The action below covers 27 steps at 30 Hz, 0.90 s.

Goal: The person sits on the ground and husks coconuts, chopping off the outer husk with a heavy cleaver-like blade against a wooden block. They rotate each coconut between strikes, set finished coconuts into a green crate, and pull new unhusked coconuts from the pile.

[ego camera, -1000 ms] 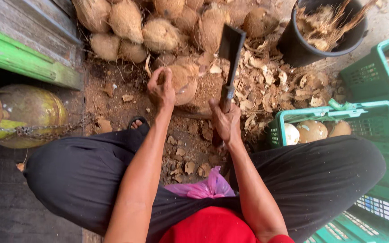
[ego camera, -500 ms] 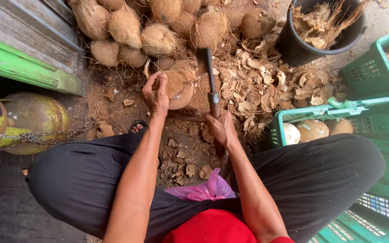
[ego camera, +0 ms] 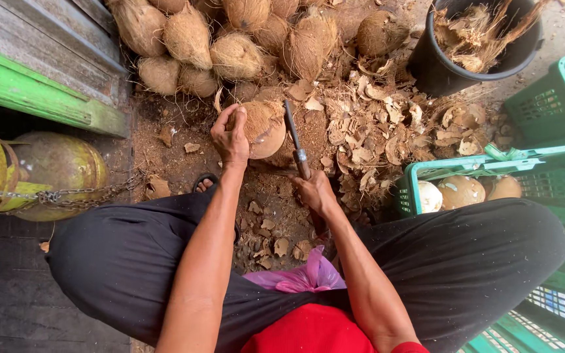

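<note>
At the far left, 2 yellow-green gas cylinders (ego camera: pixel 53 173) lie side by side with a metal chain (ego camera: pixel 60 196) draped across them. Above them runs a green painted ledge (ego camera: pixel 40 98) under grey boards.

Further right, a pile of brown husked coconuts (ego camera: pixel 230 39) fills the top of the view, on bare dirt.

The left hand (ego camera: pixel 231 138) wraps over the near side of a partly husked coconut (ego camera: pixel 263 127), fingers curled around it and holding it on the ground just below the pile. The coconut shows a pale patch where husk is off on its lower right.

Just right of it, the right hand (ego camera: pixel 314 193) is closed around the handle of a cleaver (ego camera: pixel 293 134). The blade points away from the person, seen edge-on, and lies against the right side of the held coconut.

Below the hands sit the person's black trousers (ego camera: pixel 132 255), knees spread wide, with a pink plastic bag (ego camera: pixel 305 278) and a red shirt (ego camera: pixel 315 330) at the bottom centre.

Right of the cleaver, husk chips (ego camera: pixel 387 137) litter the ground. A black bucket (ego camera: pixel 446 68) full of fibre stands at the upper right. Beside the right knee, a green crate (ego camera: pixel 557 170) holds 3 peeled coconuts (ego camera: pixel 459 191).
</note>
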{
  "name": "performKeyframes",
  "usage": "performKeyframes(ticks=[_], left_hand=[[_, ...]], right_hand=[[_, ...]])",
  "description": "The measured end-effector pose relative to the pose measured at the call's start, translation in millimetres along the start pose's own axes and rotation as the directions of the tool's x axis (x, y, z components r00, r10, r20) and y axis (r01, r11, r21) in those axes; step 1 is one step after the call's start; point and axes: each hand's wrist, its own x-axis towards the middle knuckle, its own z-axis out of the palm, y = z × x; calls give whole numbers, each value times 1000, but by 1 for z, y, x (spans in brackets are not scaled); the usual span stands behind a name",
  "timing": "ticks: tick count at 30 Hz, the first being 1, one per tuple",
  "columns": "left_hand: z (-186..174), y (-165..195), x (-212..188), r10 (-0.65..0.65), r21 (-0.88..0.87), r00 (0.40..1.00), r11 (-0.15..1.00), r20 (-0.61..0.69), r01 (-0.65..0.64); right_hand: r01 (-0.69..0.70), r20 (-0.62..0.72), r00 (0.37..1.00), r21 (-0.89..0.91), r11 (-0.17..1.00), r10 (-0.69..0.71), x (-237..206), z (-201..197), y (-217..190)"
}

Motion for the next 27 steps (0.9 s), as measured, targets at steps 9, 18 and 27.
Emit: performKeyframes(ticks=[9, 18, 27], left_hand=[[-3, -16, 5, -57, -40, 996, 998, -75, 54], [-5, -13, 3, -29, -104, 998, 994, -58, 22], [4, -13, -6, -79, -90, 985, 994, -156, 65]], right_hand=[[348, -214, 930, 251, 903, -299, 2, 14, -7], [-13, -22, 1000, 87, 996, 15, -14, 10, -22], [204, -169, 970, 196, 959, -172, -6, 31, -6]])
